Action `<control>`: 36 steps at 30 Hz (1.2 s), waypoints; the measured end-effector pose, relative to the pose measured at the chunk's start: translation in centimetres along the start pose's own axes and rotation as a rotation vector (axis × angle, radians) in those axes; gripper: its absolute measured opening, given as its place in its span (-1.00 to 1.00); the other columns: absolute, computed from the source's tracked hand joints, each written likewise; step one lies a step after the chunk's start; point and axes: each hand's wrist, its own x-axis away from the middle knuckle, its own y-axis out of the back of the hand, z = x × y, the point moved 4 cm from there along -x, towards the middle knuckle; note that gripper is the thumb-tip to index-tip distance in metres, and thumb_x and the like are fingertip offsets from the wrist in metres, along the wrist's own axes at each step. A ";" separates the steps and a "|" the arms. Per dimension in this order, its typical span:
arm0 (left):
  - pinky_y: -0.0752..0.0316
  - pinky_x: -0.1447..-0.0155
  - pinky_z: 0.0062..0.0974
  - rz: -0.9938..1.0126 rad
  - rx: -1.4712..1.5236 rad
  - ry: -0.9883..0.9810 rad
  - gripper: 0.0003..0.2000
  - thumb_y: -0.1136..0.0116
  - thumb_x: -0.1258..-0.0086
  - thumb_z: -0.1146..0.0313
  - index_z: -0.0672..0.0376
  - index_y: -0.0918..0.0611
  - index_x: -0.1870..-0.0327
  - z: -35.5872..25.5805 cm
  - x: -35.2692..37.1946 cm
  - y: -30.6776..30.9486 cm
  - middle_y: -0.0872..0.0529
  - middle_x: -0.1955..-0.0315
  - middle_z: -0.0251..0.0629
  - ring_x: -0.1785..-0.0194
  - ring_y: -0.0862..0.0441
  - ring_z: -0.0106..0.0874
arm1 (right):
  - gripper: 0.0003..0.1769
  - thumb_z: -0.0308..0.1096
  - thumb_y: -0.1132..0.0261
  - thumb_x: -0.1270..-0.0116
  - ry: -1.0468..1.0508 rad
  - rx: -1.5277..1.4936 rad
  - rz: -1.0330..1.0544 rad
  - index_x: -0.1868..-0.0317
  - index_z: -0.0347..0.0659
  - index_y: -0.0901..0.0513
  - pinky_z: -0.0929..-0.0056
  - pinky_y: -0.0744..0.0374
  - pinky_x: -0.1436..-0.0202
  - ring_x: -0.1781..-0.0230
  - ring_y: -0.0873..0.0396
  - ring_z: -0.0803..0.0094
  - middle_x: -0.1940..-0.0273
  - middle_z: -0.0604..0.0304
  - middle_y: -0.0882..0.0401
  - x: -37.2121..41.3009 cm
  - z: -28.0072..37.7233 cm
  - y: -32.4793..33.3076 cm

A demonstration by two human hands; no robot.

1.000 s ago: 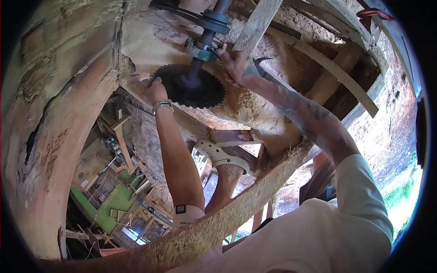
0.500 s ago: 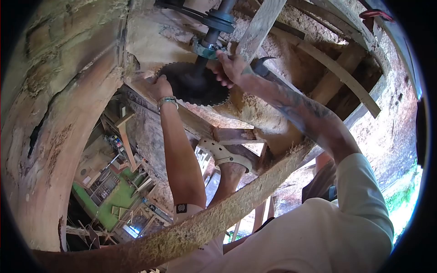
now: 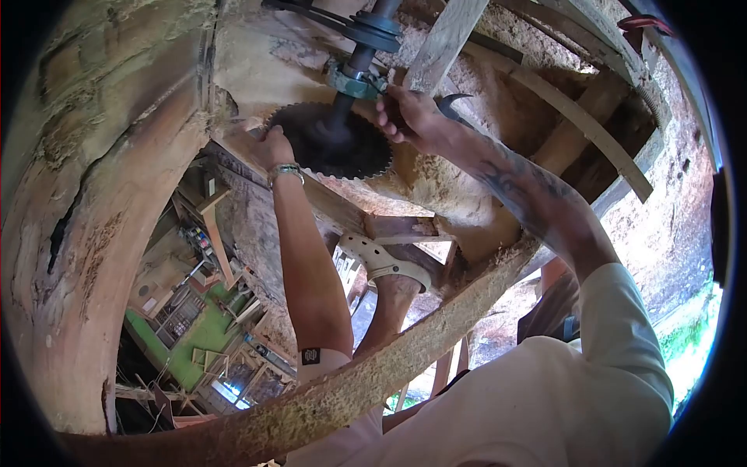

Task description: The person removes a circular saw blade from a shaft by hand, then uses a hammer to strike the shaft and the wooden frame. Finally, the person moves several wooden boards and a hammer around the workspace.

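Observation:
A dark circular saw blade (image 3: 331, 152) with a toothed rim sits on the end of a metal shaft (image 3: 360, 61). Around the shaft is a green bearing block (image 3: 352, 82), with a grooved pulley (image 3: 372, 33) above it. My left hand (image 3: 274, 149) is closed over the edge of a wooden beam (image 3: 327, 199), right beside the blade's left rim. To the right of the bearing block is my right hand (image 3: 408, 118), its fingers curled. Whatever lies inside them is hidden; a thin dark piece shows between the hand and the block.
A curved, sawdust-covered timber (image 3: 373, 366) crosses below my arms. My foot in a pale clog (image 3: 381, 261) rests on the framing. A dark curved hook (image 3: 454, 105) stands near my right wrist. Far below lies a green floor (image 3: 187, 350) with workshop items.
My right hand has moved right, away from the bearing block, uncovering more of it. My left hand and the saw blade stay nearly in place.

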 end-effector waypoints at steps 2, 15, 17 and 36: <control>-0.62 0.01 -0.22 0.000 -0.021 0.005 -0.66 -0.36 -0.19 0.30 0.42 -0.75 0.15 0.2 -0.3 -0.1 -0.82 0.23 0.05 0.15 -0.78 -0.12 | -0.60 -0.08 -0.08 -0.58 -0.130 -0.173 0.061 0.19 -0.31 -0.53 0.27 -0.46 0.65 0.67 -0.52 0.23 0.55 0.09 -0.54 -0.4 -0.3 0.6; -0.63 -0.01 -0.20 0.004 -0.097 0.010 -0.66 -0.36 -0.18 0.26 0.40 -0.77 0.17 0.0 -0.4 0.0 -0.82 0.22 0.06 0.14 -0.79 -0.11 | -0.54 -0.09 0.05 -0.65 -0.738 -0.733 0.108 0.29 -0.27 -0.51 0.34 -0.49 0.63 0.63 -0.54 0.33 0.54 0.12 -0.54 0.2 2.8 0.5; -0.63 -0.01 -0.20 0.008 -0.059 0.014 -0.66 -0.34 -0.18 0.26 0.40 -0.77 0.16 0.2 -0.4 -0.1 -0.82 0.23 0.06 0.14 -0.79 -0.09 | -0.53 -0.09 0.07 -0.67 -0.755 -0.691 0.114 0.31 -0.26 -0.51 0.35 -0.49 0.63 0.62 -0.54 0.34 0.53 0.13 -0.54 0.2 3.1 1.5; -0.63 0.04 -0.21 -0.010 0.025 -0.001 -0.66 -0.37 -0.14 0.28 0.37 -0.78 0.15 0.1 -0.2 0.0 -0.83 0.26 0.00 0.20 -0.79 -0.12 | -0.56 -0.22 -0.01 -0.62 0.509 0.625 -0.277 -0.29 -0.39 -0.41 0.22 -0.61 0.61 0.62 -0.62 0.21 0.35 0.02 -0.67 0.4 0.2 1.5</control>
